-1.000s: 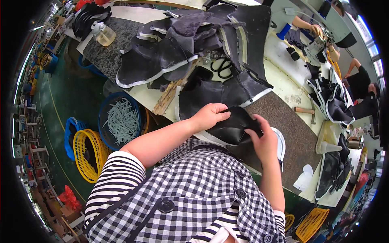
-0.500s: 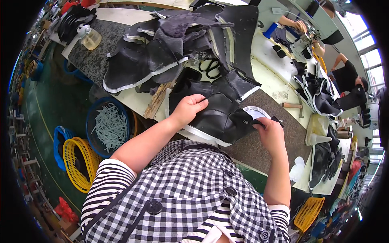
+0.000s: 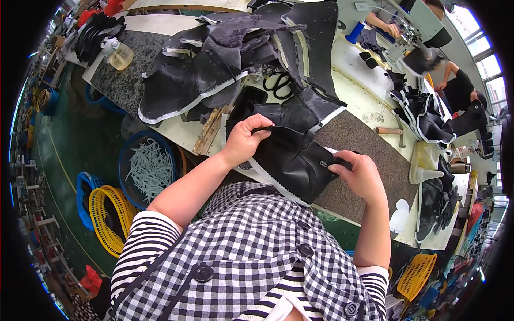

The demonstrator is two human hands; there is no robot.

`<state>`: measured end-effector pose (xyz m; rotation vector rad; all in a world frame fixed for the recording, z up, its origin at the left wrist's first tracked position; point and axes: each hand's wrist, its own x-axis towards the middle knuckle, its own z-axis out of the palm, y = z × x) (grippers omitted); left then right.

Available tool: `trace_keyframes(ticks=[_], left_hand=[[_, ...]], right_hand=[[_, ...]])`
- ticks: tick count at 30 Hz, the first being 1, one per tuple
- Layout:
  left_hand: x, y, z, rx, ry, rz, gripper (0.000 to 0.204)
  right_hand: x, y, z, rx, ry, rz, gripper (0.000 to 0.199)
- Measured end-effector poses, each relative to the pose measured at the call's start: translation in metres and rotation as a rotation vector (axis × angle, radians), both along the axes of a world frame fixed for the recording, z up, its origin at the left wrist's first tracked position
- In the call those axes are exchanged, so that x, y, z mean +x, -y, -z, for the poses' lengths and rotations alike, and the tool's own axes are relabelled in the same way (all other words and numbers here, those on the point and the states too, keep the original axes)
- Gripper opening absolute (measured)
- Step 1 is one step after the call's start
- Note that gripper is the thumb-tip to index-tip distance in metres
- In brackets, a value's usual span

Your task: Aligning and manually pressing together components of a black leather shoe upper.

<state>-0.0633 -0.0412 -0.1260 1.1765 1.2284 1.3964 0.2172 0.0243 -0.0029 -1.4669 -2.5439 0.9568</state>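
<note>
A black leather boot upper (image 3: 292,163) with a white zigzag-edged border is stretched between my hands, above the near edge of the table. My left hand (image 3: 245,143) pinches its top left edge between thumb and fingers. On the other side, my right hand (image 3: 357,174) grips the right edge, close to a small metal zip pull (image 3: 323,164). Just beyond lies another black boot upper (image 3: 305,109) with a white border. Black-handled scissors (image 3: 278,85) and a dark phone-like object (image 3: 251,96) lie behind it.
Stacked black upper pieces (image 3: 187,80) cover the table's far left. A hammer (image 3: 390,131) and a white cone-shaped bottle (image 3: 426,175) lie to the right. Left of the table are a blue basket of pale strips (image 3: 150,168) and a yellow basket (image 3: 104,230). A co-worker's hand (image 3: 392,30) is at a machine.
The boot upper has been turned and its right side folded over, covering most of the white-edged piece by my right hand. The right hand has shifted its hold beside the zip pull.
</note>
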Motion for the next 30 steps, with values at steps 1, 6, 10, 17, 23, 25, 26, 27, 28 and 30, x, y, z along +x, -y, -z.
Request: trace_keyframes(ticks=[1,6,10,17,23,25,26,27,28,30], left_hand=[[-0.002,0.001,-0.002,0.103,-0.131,-0.017,0.019],[-0.003,0.004,-0.014,-0.015,-0.104,0.046,0.026],[0.006,-0.008,-0.026,-0.032,0.084,0.147,0.019],[0.003,-0.017,-0.084,0.551,-0.265,-0.078,0.014],[-0.02,-0.016,-0.097,0.776,-0.522,0.108,0.042],[-0.058,-0.02,-0.09,0.61,-0.459,-0.038,0.035],[-0.077,-0.025,-0.088,0.413,-0.335,-0.202,0.021],[-0.098,-0.046,-0.065,0.411,-0.06,-0.407,0.012],[-0.125,-0.063,-0.059,0.251,0.191,-0.614,0.014],[-0.205,-0.093,0.0,0.01,0.306,-1.005,0.029]], right_hand=[[-0.002,0.0,0.0,0.002,-0.003,-0.004,0.025],[-0.005,0.001,0.0,0.088,-0.024,-0.099,0.018],[-0.017,0.014,-0.009,0.242,-0.017,-0.162,0.012],[-0.002,0.006,-0.009,0.754,-0.156,-0.049,0.022],[0.039,0.028,0.05,0.919,-0.118,0.009,0.022],[0.052,0.049,0.115,0.732,-0.037,0.062,0.026],[0.057,0.062,0.142,0.542,0.01,0.074,0.029],[0.055,0.072,0.167,0.477,0.013,0.082,0.029],[0.054,0.077,0.182,0.406,0.018,0.087,0.03],[0.049,0.076,0.183,0.398,0.01,0.122,0.029]])
